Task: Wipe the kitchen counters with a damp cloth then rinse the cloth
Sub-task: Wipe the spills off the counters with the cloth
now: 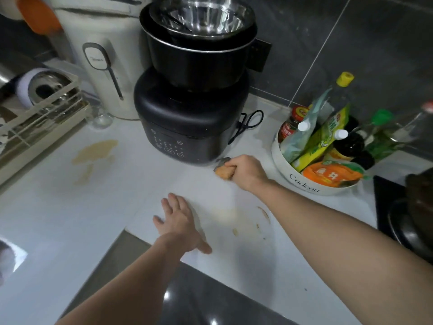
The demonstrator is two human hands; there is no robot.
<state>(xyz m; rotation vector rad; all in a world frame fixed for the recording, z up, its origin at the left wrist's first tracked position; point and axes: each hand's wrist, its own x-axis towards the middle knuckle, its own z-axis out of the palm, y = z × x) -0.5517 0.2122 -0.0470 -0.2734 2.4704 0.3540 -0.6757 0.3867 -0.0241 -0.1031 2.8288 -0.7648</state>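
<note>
Tan cloth [224, 172], gripped in the right hand [246, 171], sat just before the black cooker [187, 127]; the flat, spread left hand [180, 221] lay nearer the brown spill [95, 151] left of it.

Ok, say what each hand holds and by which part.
The right hand has the cloth, its grip round one end; the rest pokes out toward the black cooker. The left hand holds nothing, flat on the counter.

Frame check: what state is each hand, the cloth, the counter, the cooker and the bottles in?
counter: stained brown in places
cooker: pot and steel bowl stacked on top
cloth: bunched, beside the cooker's base
right hand: grips the cloth
left hand: flat on the counter, fingers spread
bottles: capped, leaning in the white tub
</note>
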